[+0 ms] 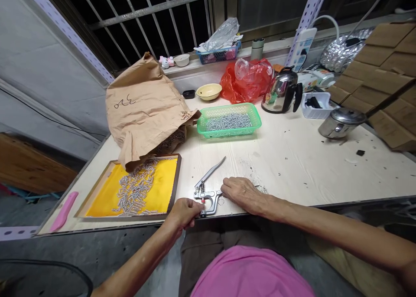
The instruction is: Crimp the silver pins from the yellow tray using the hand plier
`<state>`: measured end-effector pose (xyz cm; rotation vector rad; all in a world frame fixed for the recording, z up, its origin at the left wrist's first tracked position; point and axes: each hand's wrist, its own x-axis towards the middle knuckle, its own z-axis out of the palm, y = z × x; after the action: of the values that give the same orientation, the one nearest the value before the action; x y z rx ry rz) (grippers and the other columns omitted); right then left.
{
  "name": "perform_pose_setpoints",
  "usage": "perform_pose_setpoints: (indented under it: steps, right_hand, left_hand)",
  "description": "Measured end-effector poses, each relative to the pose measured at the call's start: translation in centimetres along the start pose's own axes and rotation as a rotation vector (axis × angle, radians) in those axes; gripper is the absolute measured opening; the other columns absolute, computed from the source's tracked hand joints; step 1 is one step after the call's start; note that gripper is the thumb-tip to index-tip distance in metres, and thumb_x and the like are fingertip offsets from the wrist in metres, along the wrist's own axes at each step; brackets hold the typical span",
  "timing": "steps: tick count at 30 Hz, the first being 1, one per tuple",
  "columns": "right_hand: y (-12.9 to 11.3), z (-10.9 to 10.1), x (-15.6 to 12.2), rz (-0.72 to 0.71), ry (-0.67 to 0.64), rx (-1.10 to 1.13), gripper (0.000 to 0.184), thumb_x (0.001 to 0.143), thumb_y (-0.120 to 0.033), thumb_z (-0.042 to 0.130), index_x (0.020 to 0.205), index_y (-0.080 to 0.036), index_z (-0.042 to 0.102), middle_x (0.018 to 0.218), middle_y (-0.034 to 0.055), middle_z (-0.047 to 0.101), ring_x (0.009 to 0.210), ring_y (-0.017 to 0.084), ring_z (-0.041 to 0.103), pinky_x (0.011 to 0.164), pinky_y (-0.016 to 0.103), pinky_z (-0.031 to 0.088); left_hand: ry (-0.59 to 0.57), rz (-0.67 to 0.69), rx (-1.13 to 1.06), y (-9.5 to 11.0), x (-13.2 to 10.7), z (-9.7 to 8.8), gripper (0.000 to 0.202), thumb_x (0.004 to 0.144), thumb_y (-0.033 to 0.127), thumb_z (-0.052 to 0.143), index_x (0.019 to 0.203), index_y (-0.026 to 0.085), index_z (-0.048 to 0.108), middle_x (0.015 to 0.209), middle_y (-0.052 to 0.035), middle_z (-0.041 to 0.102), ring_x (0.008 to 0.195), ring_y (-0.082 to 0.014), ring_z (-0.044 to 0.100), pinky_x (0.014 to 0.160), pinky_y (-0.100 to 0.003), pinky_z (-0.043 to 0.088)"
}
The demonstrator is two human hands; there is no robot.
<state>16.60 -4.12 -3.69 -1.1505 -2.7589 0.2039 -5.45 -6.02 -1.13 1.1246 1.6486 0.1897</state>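
Metal snap pliers with a spring and a red part at the jaw lie near the table's front edge, their upper handle raised. My left hand is at the jaw, thumb and finger pinched together; whatever they hold is too small to make out. Over the lower handle's end rests my right hand, fingers curled around it. To the left, a shallow tray lined with yellow cloth carries a heap of small metal spring-like pieces. More such pieces fill a green plastic basket behind the pliers.
A brown paper bag leans over the tray's back edge. A pink-handled object lies at the left corner. Along the back are a cream bowl, red plastic bags and a kettle. A lidded metal pot stands right, near cardboard.
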Motion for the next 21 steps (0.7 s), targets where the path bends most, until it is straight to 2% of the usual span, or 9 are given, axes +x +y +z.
perform_pose_setpoints:
  steps: [3, 5, 8, 10, 12, 16, 18, 21]
  right_hand:
    - [0.0, -1.1, 0.0, 0.017, -0.018, 0.071, 0.018, 0.094, -0.028, 0.043, 0.092, -0.017, 0.057, 0.094, 0.0066, 0.056, 0.082, 0.018, 0.05, 0.07, 0.03, 0.038]
    - [0.3, -1.9, 0.0, 0.023, 0.016, 0.122, 0.027, 0.09, -0.038, 0.05, 0.106, -0.017, 0.056, 0.112, 0.0112, 0.054, 0.099, 0.022, 0.049, 0.081, 0.034, 0.039]
    - [1.5, -2.6, 0.7, 0.029, 0.035, 0.136, 0.07, 0.078, -0.054, 0.061, 0.132, -0.015, 0.04, 0.141, 0.0194, 0.031, 0.127, 0.032, 0.03, 0.098, 0.046, 0.03]
    - [2.5, -2.5, 1.6, 0.026, -0.032, 0.121, 0.091, 0.069, -0.062, 0.065, 0.138, -0.012, 0.032, 0.146, 0.022, 0.022, 0.133, 0.036, 0.017, 0.103, 0.051, 0.023]
    - [3.5, -2.4, 2.5, 0.006, -0.093, 0.115, 0.098, 0.064, -0.066, 0.066, 0.138, -0.01, 0.033, 0.143, 0.0226, 0.028, 0.132, 0.038, 0.019, 0.102, 0.052, 0.022]
    - [4.3, -2.2, 3.8, -0.057, -0.075, 0.103, 0.095, 0.06, -0.069, 0.066, 0.129, -0.009, 0.042, 0.121, 0.0188, 0.047, 0.111, 0.034, 0.04, 0.093, 0.048, 0.033]
    - [4.3, -2.4, 4.1, -0.055, -0.067, 0.081, 0.09, 0.058, -0.069, 0.066, 0.122, -0.009, 0.046, 0.112, 0.0163, 0.05, 0.1, 0.031, 0.042, 0.088, 0.046, 0.036]
    - [3.8, -2.7, 3.9, -0.029, -0.077, 0.058, 0.08, 0.06, -0.068, 0.067, 0.112, -0.01, 0.052, 0.105, 0.0141, 0.05, 0.095, 0.029, 0.042, 0.084, 0.043, 0.037]
  left_hand:
    - [-0.008, -0.001, 0.0, -0.1, 0.0, 0.0, 0.046, 0.054, 0.061, 0.062, 0.052, 0.019, 0.044, 0.036, 0.0091, 0.036, 0.031, -0.0046, 0.031, 0.035, -0.019, 0.015]
    - [-0.003, -0.004, -0.006, -0.1, 0.0, 0.0, 0.047, 0.054, 0.063, 0.062, 0.054, 0.019, 0.045, 0.036, 0.009, 0.037, 0.031, -0.0045, 0.03, 0.035, -0.019, 0.015]
    - [0.008, -0.006, -0.013, -0.3, 0.1, 0.1, 0.048, 0.053, 0.064, 0.062, 0.055, 0.019, 0.045, 0.037, 0.009, 0.038, 0.031, -0.0044, 0.03, 0.035, -0.019, 0.016]
    - [0.02, -0.002, -0.017, -0.3, 0.1, 0.1, 0.048, 0.053, 0.064, 0.062, 0.055, 0.019, 0.045, 0.037, 0.0088, 0.039, 0.031, -0.0044, 0.03, 0.034, -0.019, 0.017]
    - [0.032, -0.003, -0.019, -0.3, 0.1, 0.2, 0.048, 0.053, 0.064, 0.062, 0.055, 0.019, 0.045, 0.036, 0.0086, 0.039, 0.031, -0.0046, 0.03, 0.033, -0.019, 0.017]
    - [0.056, -0.022, -0.021, -0.1, -0.3, 0.4, 0.048, 0.052, 0.065, 0.061, 0.056, 0.019, 0.046, 0.031, 0.0088, 0.037, 0.03, -0.0047, 0.027, 0.032, -0.019, 0.018]
    - [0.066, -0.027, -0.028, 0.0, -0.5, 0.4, 0.047, 0.051, 0.064, 0.061, 0.057, 0.019, 0.047, 0.031, 0.0088, 0.037, 0.03, -0.0047, 0.026, 0.032, -0.019, 0.018]
    - [0.071, -0.028, -0.039, 0.1, -0.6, 0.5, 0.047, 0.052, 0.063, 0.062, 0.058, 0.019, 0.048, 0.032, 0.009, 0.037, 0.03, -0.0051, 0.027, 0.032, -0.019, 0.019]
